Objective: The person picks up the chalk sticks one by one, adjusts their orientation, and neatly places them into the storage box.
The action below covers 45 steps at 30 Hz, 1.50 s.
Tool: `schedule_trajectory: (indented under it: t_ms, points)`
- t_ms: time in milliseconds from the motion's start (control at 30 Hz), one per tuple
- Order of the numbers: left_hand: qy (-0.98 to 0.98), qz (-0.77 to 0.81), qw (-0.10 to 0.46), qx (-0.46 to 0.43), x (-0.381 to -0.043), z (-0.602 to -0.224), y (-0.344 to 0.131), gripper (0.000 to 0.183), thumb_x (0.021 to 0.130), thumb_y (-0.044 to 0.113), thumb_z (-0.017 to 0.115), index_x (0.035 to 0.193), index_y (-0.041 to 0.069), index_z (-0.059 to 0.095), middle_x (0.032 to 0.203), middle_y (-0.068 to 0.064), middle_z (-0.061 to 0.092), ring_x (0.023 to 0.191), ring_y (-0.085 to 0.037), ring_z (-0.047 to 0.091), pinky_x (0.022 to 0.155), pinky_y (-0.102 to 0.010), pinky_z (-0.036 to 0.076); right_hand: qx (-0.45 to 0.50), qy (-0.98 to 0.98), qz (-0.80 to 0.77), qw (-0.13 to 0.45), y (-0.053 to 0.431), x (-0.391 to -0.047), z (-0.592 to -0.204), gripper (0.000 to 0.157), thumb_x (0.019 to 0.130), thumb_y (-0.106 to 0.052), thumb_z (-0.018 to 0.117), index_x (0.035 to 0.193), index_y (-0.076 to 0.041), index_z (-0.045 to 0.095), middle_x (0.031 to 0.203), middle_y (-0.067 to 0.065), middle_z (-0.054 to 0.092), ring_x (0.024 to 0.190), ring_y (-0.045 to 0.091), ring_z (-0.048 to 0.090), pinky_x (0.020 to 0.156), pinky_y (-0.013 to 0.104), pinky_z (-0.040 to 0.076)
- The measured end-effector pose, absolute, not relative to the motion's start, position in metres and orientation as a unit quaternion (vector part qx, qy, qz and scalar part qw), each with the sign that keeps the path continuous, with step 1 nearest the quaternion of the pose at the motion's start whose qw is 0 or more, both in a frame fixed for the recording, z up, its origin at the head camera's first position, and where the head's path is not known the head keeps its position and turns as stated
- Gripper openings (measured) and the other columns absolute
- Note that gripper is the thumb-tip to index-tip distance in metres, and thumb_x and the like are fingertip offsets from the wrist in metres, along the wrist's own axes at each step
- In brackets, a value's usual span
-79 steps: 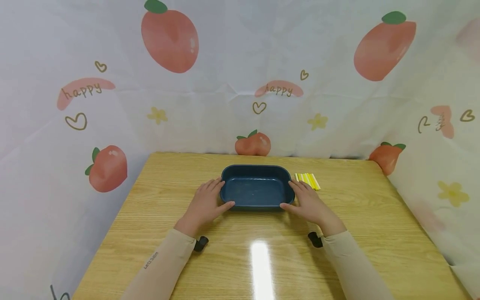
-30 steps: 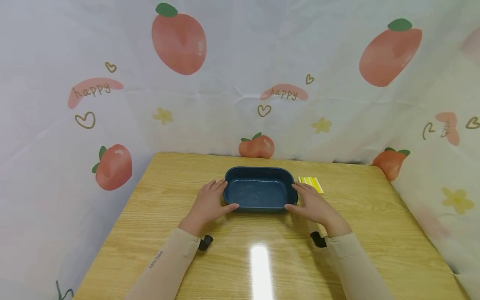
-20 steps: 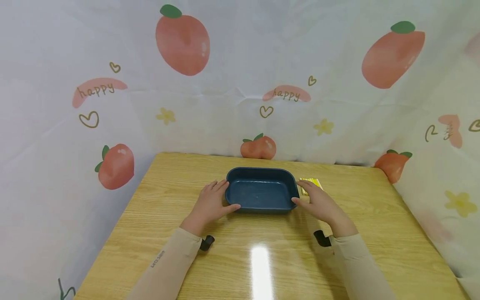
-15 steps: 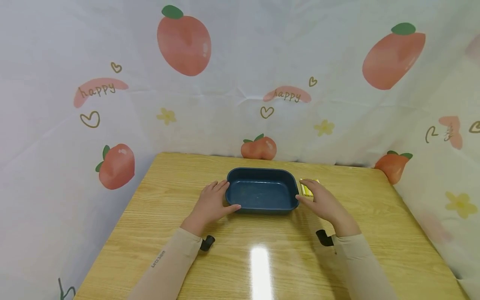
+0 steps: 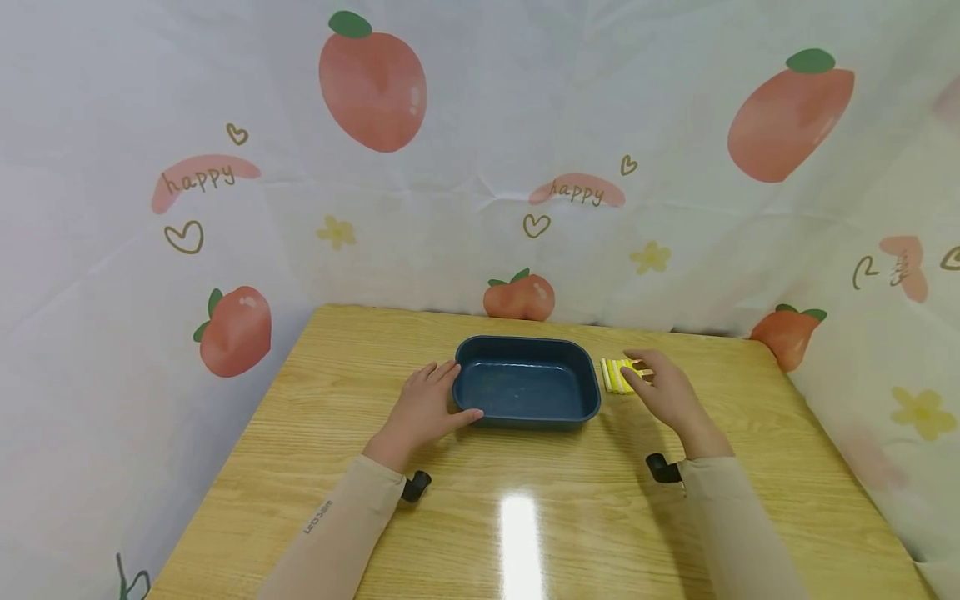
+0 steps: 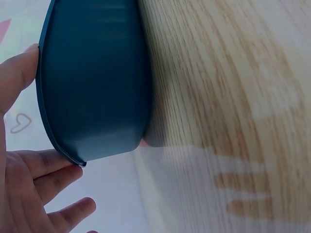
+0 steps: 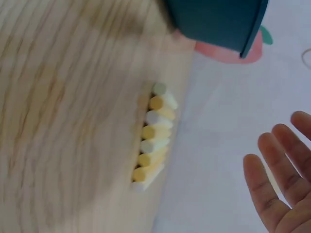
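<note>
A dark blue rectangular tub point(image 5: 525, 390) stands on the wooden table, nothing inside it. My left hand point(image 5: 424, 410) touches its left end, thumb at the near corner and fingertips along the rim. The left wrist view shows those fingers fairly straight against the rim of the tub point(image 6: 97, 77). To the right of the tub lies a side-by-side row of yellow and white chalk sticks point(image 5: 613, 377). My right hand point(image 5: 671, 400) hovers over the row's right part, thumb and fingers spread. In the right wrist view the round ends of the chalk sticks point(image 7: 154, 132) show, apart from the fingers.
The wood-grain table point(image 5: 330, 367) runs back to a white cloth backdrop point(image 5: 442, 208) printed with fruit, hearts and flowers. The cloth also hangs along both sides. A black wrist mount point(image 5: 663, 468) sticks out from the right sleeve; another sits at the left wrist.
My right hand has let go of the tub's right end and moved right, over the chalk sticks. The left hand stays at the tub. The head view has shifted slightly.
</note>
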<state>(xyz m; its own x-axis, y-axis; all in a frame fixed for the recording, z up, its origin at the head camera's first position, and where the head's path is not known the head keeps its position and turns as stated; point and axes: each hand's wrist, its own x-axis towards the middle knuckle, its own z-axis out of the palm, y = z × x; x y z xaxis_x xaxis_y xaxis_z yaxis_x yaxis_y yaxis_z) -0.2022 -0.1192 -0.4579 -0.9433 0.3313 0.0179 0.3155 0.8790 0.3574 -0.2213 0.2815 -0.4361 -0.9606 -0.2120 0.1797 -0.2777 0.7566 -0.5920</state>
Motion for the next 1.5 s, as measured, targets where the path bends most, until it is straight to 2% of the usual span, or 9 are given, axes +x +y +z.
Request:
schedule_trajectory:
  t_ms: [300, 467, 600, 833, 1067, 1300, 1500]
  points:
    - [0.969, 0.185, 0.030, 0.164, -0.199, -0.453, -0.119, 0.095, 0.088, 0.067, 0.062, 0.156, 0.007, 0.035, 0.161, -0.011, 0.033, 0.149, -0.038, 0.024, 0.120, -0.055, 0.019, 0.092, -0.929, 0.356, 0.050, 0.298, -0.234, -0.444, 0.052, 0.107, -0.034, 0.048, 0.144, 0.003, 0.048, 0.141, 0.027, 0.049, 0.120, 0.045, 0.053, 0.099, 0.060, 0.046]
    - [0.968, 0.186, 0.030, 0.164, -0.200, -0.454, -0.118, 0.095, 0.088, 0.067, 0.062, 0.156, 0.007, 0.034, 0.161, -0.010, 0.032, 0.149, -0.038, 0.024, 0.120, -0.055, 0.019, 0.070, -0.930, 0.360, 0.043, 0.305, -0.240, -0.442, 0.055, 0.108, -0.037, 0.044, 0.144, 0.004, 0.048, 0.139, 0.028, 0.050, 0.120, 0.048, 0.051, 0.095, 0.062, 0.046]
    - [0.968, 0.188, 0.028, 0.164, -0.200, -0.454, -0.118, 0.095, 0.089, 0.066, 0.062, 0.156, 0.006, 0.034, 0.162, -0.010, 0.031, 0.149, -0.038, 0.024, 0.121, -0.055, 0.018, 0.059, -0.930, 0.360, 0.036, 0.309, -0.249, -0.442, 0.050, 0.108, -0.033, 0.045, 0.143, 0.003, 0.049, 0.137, 0.028, 0.051, 0.120, 0.047, 0.050, 0.091, 0.062, 0.048]
    - [0.968, 0.189, 0.027, 0.165, -0.201, -0.455, -0.118, 0.095, 0.089, 0.066, 0.063, 0.156, 0.006, 0.034, 0.162, -0.011, 0.031, 0.148, -0.038, 0.024, 0.121, -0.055, 0.019, 0.045, -0.935, 0.353, 0.013, 0.317, -0.264, -0.446, 0.051, 0.108, -0.034, 0.044, 0.141, 0.005, 0.050, 0.137, 0.028, 0.051, 0.120, 0.047, 0.051, 0.093, 0.060, 0.048]
    - [0.969, 0.182, 0.027, 0.167, -0.202, -0.458, -0.118, 0.095, 0.089, 0.068, 0.061, 0.156, 0.007, 0.034, 0.162, -0.010, 0.030, 0.148, -0.038, 0.025, 0.120, -0.054, 0.020, 0.036, -0.938, 0.345, -0.017, 0.325, -0.275, -0.454, 0.046, 0.108, -0.026, 0.045, 0.139, 0.009, 0.050, 0.137, 0.031, 0.051, 0.120, 0.048, 0.052, 0.091, 0.056, 0.052]
    - [0.968, 0.186, 0.029, 0.166, -0.202, -0.459, -0.118, 0.095, 0.088, 0.067, 0.062, 0.156, 0.007, 0.034, 0.162, -0.010, 0.030, 0.148, -0.038, 0.025, 0.120, -0.054, 0.020, 0.044, -0.932, 0.356, -0.041, 0.333, -0.282, -0.459, 0.044, 0.108, -0.020, 0.046, 0.137, 0.013, 0.049, 0.131, 0.035, 0.053, 0.108, 0.045, 0.061, 0.086, 0.050, 0.056]
    - [0.968, 0.188, 0.029, 0.162, -0.203, -0.461, -0.118, 0.096, 0.088, 0.068, 0.062, 0.157, 0.007, 0.033, 0.162, -0.010, 0.029, 0.149, -0.037, 0.024, 0.121, -0.054, 0.019, 0.040, -0.928, 0.363, -0.065, 0.335, -0.287, -0.464, 0.042, 0.107, -0.015, 0.047, 0.137, 0.014, 0.047, 0.128, 0.036, 0.051, 0.105, 0.045, 0.061, 0.086, 0.051, 0.055]
